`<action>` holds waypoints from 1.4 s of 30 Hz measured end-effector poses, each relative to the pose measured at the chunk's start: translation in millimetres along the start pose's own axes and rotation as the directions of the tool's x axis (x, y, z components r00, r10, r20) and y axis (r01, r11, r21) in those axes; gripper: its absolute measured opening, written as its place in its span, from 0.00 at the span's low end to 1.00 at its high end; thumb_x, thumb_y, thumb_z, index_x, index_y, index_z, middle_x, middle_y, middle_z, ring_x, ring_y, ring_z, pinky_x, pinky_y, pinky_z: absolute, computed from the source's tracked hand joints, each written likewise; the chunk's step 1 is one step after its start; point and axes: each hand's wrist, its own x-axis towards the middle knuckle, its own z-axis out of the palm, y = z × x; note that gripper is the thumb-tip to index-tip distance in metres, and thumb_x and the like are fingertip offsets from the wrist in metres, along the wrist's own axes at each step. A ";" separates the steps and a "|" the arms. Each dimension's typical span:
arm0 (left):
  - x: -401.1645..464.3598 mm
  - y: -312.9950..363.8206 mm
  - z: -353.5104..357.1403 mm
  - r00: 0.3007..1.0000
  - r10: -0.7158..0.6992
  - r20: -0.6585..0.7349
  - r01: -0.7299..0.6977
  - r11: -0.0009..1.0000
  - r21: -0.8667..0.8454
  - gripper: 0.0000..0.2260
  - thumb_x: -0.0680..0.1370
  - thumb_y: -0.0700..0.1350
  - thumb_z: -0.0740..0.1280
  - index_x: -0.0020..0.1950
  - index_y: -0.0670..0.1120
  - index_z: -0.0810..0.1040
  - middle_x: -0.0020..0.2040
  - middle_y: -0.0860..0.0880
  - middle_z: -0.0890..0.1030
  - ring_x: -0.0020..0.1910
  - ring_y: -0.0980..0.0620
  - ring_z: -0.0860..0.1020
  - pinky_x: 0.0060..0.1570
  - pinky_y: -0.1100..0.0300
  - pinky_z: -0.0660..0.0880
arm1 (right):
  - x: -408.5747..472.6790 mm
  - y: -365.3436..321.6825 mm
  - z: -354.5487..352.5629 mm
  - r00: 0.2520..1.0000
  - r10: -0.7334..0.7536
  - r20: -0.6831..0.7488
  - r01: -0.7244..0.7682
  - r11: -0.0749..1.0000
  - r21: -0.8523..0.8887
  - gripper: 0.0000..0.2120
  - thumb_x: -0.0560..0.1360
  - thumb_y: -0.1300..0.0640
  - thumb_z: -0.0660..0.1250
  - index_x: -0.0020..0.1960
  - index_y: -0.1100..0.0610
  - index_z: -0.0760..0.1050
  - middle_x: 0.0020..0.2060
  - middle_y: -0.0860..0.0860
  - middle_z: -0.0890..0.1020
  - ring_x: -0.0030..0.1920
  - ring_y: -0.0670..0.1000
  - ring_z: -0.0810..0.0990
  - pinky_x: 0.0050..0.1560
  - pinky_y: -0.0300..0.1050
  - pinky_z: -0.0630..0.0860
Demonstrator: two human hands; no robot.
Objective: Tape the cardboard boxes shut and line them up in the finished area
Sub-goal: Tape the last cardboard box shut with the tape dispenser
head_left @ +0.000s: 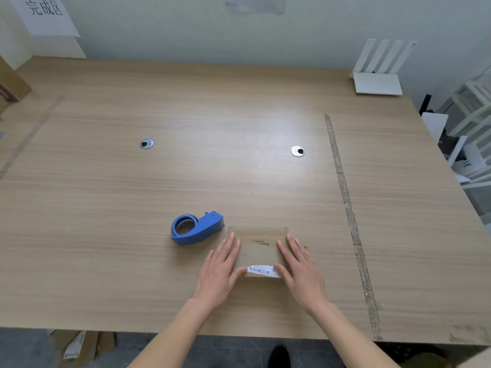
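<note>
- Our left hand (pixel 220 264) and right hand (pixel 300 264) press flat on either side of the small cardboard box (pixel 259 252); neither grip is clenched, fingers straight.
- The box sits near the worktop's (pixel 186 168) front edge, the blue tape dispenser (pixel 196 228) just beside it.

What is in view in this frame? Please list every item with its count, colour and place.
cardboard box: 1, brown with a white barcode label, near table edge, between both hands
tape dispenser: 1, blue, just left of the box
table: 1, light wood
cable grommets: 2, silver, mid-table left and right
tape strip: 1, brownish, running down the table's right side
router: 1, white, far right corner
paper sign: 1, white with black characters, wall at far left
left hand: flat against the box's left side, fingers straight
right hand: flat against the box's right side, fingers straight
</note>
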 end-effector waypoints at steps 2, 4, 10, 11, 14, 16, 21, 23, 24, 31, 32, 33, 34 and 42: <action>4.6 -0.8 -0.7 0.999 0.003 -0.036 -0.002 0.999 0.035 0.32 0.79 0.67 0.45 0.81 0.57 0.46 0.80 0.62 0.39 0.79 0.60 0.41 0.77 0.57 0.45 | 2.6 1.4 1.5 0.999 -0.012 -0.050 0.013 1.000 0.017 0.28 0.83 0.39 0.56 0.81 0.41 0.52 0.80 0.39 0.46 0.80 0.41 0.43 0.81 0.47 0.49; 7.9 -5.2 1.0 0.999 0.000 -0.046 0.000 1.000 0.013 0.33 0.78 0.69 0.44 0.81 0.58 0.49 0.80 0.63 0.40 0.79 0.60 0.42 0.76 0.59 0.45 | 2.6 5.3 4.6 0.997 -0.030 -0.069 0.037 0.994 0.102 0.28 0.83 0.41 0.58 0.81 0.43 0.55 0.81 0.38 0.49 0.80 0.39 0.43 0.81 0.46 0.50; 10.0 -10.9 9.7 0.997 0.016 -0.074 -0.020 0.999 -0.044 0.30 0.81 0.65 0.52 0.81 0.59 0.50 0.79 0.66 0.39 0.79 0.62 0.41 0.76 0.60 0.44 | 4.6 15.9 18.5 0.987 -0.051 -0.150 0.074 0.986 0.151 0.28 0.82 0.40 0.58 0.80 0.43 0.58 0.80 0.34 0.52 0.80 0.37 0.46 0.79 0.45 0.50; 10.5 -11.8 10.5 0.997 0.020 -0.079 -0.022 0.999 -0.032 0.30 0.81 0.65 0.52 0.81 0.59 0.50 0.79 0.66 0.39 0.78 0.62 0.40 0.76 0.60 0.43 | 5.1 16.1 19.2 0.986 -0.048 -0.158 0.074 0.984 0.163 0.28 0.82 0.38 0.57 0.80 0.41 0.58 0.80 0.33 0.52 0.80 0.37 0.46 0.79 0.44 0.50; 12.4 -11.2 3.9 0.992 0.029 -0.120 -0.033 0.999 -0.026 0.31 0.79 0.68 0.53 0.80 0.59 0.55 0.80 0.63 0.44 0.79 0.63 0.42 0.77 0.62 0.42 | 5.2 16.2 17.1 0.987 -0.056 -0.152 0.081 0.983 0.166 0.29 0.80 0.35 0.54 0.79 0.39 0.57 0.79 0.32 0.52 0.79 0.36 0.46 0.79 0.43 0.49; 14.0 -11.5 -7.0 0.977 0.015 -0.214 -0.023 0.999 -0.037 0.30 0.78 0.68 0.55 0.79 0.58 0.62 0.80 0.59 0.53 0.79 0.60 0.51 0.77 0.58 0.48 | 4.9 17.1 17.2 0.987 -0.052 -0.155 0.077 0.984 0.158 0.28 0.82 0.37 0.58 0.80 0.40 0.58 0.79 0.32 0.52 0.79 0.36 0.47 0.79 0.44 0.50; 20.0 -42.0 -34.2 0.892 -0.075 -0.447 0.135 0.985 0.104 0.30 0.75 0.58 0.70 0.75 0.53 0.69 0.63 0.47 0.75 0.61 0.44 0.74 0.62 0.47 0.73 | 5.2 13.5 10.9 0.990 -0.031 -0.138 0.052 0.987 0.153 0.28 0.81 0.40 0.62 0.79 0.42 0.60 0.79 0.33 0.53 0.79 0.35 0.47 0.80 0.44 0.52; 23.5 -59.6 -40.1 0.899 -0.155 -0.411 0.244 0.954 0.175 0.34 0.72 0.57 0.74 0.75 0.51 0.68 0.55 0.46 0.78 0.53 0.43 0.76 0.57 0.48 0.75 | 4.5 12.2 9.0 0.992 -0.029 -0.121 0.047 0.989 0.143 0.28 0.82 0.39 0.61 0.80 0.42 0.59 0.79 0.33 0.52 0.79 0.35 0.45 0.80 0.42 0.50; 26.1 -66.2 -43.3 0.909 -0.173 -0.381 0.267 0.941 0.210 0.34 0.72 0.58 0.74 0.76 0.52 0.68 0.51 0.47 0.79 0.48 0.44 0.77 0.54 0.49 0.75 | 4.0 11.7 8.1 0.993 -0.029 -0.116 0.045 0.990 0.137 0.29 0.82 0.39 0.60 0.80 0.42 0.58 0.79 0.33 0.51 0.79 0.35 0.45 0.80 0.40 0.48; 36.8 -76.9 -58.8 0.966 -0.211 -0.151 0.240 0.948 0.208 0.27 0.80 0.49 0.64 0.79 0.57 0.60 0.54 0.49 0.78 0.47 0.43 0.78 0.46 0.52 0.73 | 4.5 7.5 2.4 0.996 -0.031 -0.084 0.037 0.997 0.064 0.28 0.83 0.40 0.58 0.81 0.44 0.56 0.79 0.36 0.50 0.79 0.38 0.44 0.78 0.37 0.40; 36.5 -73.9 -62.3 0.962 -0.245 -0.124 0.264 0.948 0.178 0.26 0.81 0.47 0.63 0.78 0.56 0.60 0.57 0.49 0.76 0.50 0.43 0.78 0.46 0.52 0.74 | 5.5 6.9 2.0 0.996 -0.037 -0.080 0.040 0.998 0.040 0.29 0.83 0.40 0.58 0.81 0.44 0.56 0.79 0.37 0.50 0.80 0.39 0.44 0.77 0.37 0.38; 35.8 -71.9 -64.7 0.957 -0.272 -0.097 0.285 0.946 0.156 0.26 0.81 0.47 0.62 0.78 0.56 0.60 0.60 0.49 0.74 0.51 0.43 0.78 0.45 0.52 0.74 | 6.1 5.6 1.8 0.997 -0.040 -0.074 0.042 0.999 0.025 0.29 0.83 0.41 0.58 0.81 0.46 0.55 0.79 0.38 0.49 0.80 0.40 0.44 0.77 0.37 0.37; 34.6 -69.6 -66.8 0.953 -0.291 -0.081 0.300 0.944 0.141 0.26 0.81 0.47 0.61 0.78 0.57 0.60 0.61 0.50 0.73 0.51 0.44 0.78 0.45 0.52 0.75 | 6.3 3.6 1.0 0.997 -0.036 -0.067 0.037 0.999 0.024 0.29 0.84 0.42 0.58 0.81 0.46 0.55 0.79 0.38 0.49 0.80 0.41 0.44 0.76 0.36 0.36; 33.4 -59.6 -54.8 0.946 -0.322 -0.035 0.324 0.942 0.087 0.30 0.81 0.55 0.60 0.79 0.63 0.47 0.55 0.51 0.78 0.49 0.47 0.78 0.44 0.53 0.76 | 7.1 -3.1 -9.0 0.998 -0.029 -0.055 0.030 0.999 0.019 0.30 0.84 0.44 0.59 0.82 0.48 0.54 0.81 0.41 0.51 0.81 0.43 0.47 0.75 0.36 0.37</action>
